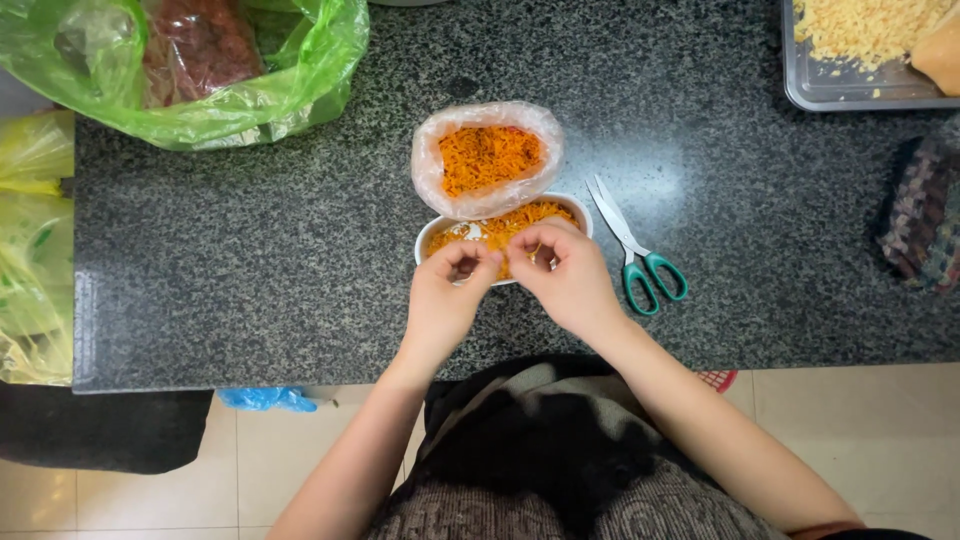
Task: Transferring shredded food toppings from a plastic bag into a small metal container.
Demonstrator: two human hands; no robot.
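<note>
A white oval bowl (578,207) sits near the front edge of a dark speckled stone counter (300,250), holding shredded orange food (520,222) over something white. Just behind it lies an open clear plastic bag (432,165) with more of the orange shreds. My left hand (445,295) and my right hand (565,275) hover over the bowl, fingertips pinched together and meeting above the food. What the fingertips pinch is too small to tell.
Green-handled scissors (640,262) lie shut right of the bowl. A green plastic bag (200,70) with dark red contents is at the back left, yellow bags (35,250) beyond the left edge. A metal tray (830,90) of pale shreds is back right, a knitted cloth (925,215) at the right edge.
</note>
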